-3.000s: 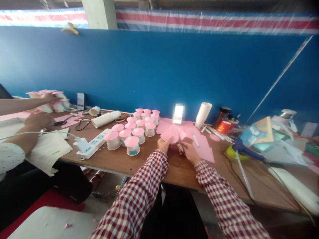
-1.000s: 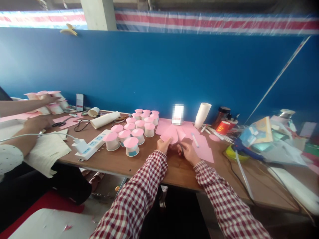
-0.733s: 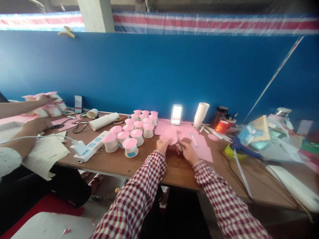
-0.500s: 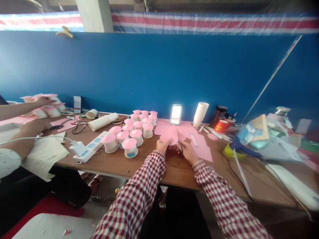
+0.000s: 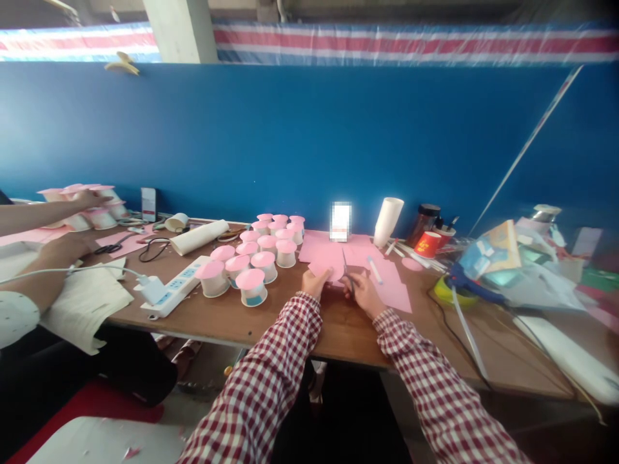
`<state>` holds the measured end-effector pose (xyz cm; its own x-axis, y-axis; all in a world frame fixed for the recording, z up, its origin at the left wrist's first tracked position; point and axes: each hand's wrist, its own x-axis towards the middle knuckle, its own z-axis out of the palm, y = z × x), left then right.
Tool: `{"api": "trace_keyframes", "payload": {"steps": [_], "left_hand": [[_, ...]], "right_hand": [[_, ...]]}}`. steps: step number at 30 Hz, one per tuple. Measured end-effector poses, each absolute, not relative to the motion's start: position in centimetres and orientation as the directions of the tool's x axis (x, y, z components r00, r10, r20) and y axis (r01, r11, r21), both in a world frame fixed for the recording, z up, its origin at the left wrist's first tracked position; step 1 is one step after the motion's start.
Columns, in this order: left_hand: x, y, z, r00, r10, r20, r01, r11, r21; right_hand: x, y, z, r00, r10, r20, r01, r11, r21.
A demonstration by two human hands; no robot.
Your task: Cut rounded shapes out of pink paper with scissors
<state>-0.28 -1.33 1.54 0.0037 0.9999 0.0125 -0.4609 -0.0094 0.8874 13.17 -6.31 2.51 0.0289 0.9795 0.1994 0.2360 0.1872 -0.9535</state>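
Craft wkshp: long bench (image 5: 285,322) w/ scissors (image 5: 345,267), pink ppr (image 5: 323,263), pwr strip (image 5: 181,285).

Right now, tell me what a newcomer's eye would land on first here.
Probably the cluster of white cups with flat, round pink tops, standing left of centre on the brown wooden table. Next, perhaps, the glowing white pixelated rectangle at the back edge, before the wide blue panel. Nearer, the person's left hand holds thin pink paper while the right hand holds slim, grey metal scissors.
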Motion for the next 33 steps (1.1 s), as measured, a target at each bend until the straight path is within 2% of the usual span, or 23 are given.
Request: {"api": "trace_keyframes", "payload": {"steps": [7,16,28,33], "left_hand": [[-0.2,-1.3,1.6,-0.010,1.000,-0.018,-0.555,0.009,0.832],[-1.0,-1.8,2.8,0.021,0.996,-0.091,-0.705,0.080,0.705],[-1.3,-1.7,3.0,0.036,0.987,-0.156,-0.716,0.134,0.685],[-1.2,-1.5,2.7,0.040,0.989,-0.141,-0.719,0.127,0.683]], "right_hand": [[13.2,-6.0,2.0,0.047,0.984,0.172,0.201,0.159,-0.966],[13.2,-5.9,1.9,0.043,0.983,0.176,0.208,0.163,-0.964],[13.1,-6.2,2.0,0.041,0.981,0.192,0.221,0.178,-0.959],[13.1,-6.2,1.9,0.030,0.982,0.186,0.236,0.174,-0.956]]}}
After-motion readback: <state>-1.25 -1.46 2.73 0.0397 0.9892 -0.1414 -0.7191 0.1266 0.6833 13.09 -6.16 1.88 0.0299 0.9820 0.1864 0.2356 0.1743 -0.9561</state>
